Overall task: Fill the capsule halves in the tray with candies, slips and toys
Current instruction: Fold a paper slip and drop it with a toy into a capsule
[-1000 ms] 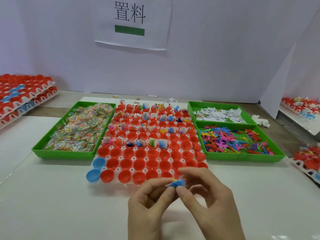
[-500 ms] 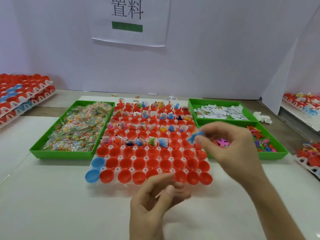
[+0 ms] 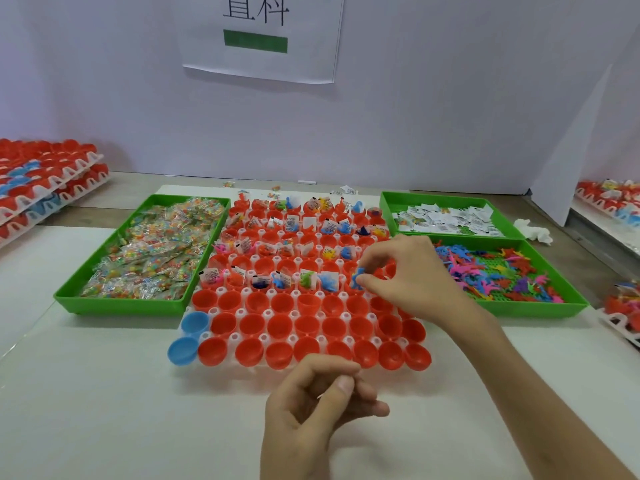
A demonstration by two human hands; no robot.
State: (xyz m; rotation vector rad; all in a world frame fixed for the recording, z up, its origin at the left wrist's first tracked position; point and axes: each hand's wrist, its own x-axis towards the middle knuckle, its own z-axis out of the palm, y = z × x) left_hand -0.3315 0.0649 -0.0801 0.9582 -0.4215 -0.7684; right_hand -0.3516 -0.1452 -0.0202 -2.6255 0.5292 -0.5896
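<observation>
Right hand (image 3: 412, 275): pinching a small blue plastic toy (image 3: 356, 278) over the white plastic tray of red capsule halves (image 3: 236, 337), near its right edge.
Left hand (image 3: 311, 407): curling above the desk (image 3: 104, 410) front edge; whether it is gripping anything is unclear.

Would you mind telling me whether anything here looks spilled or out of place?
Yes. A few candies and slips lie loose on the table beyond the capsule tray, outside their green bins. Two blue capsule halves at the tray's near left corner stand out among the red ones.
</observation>
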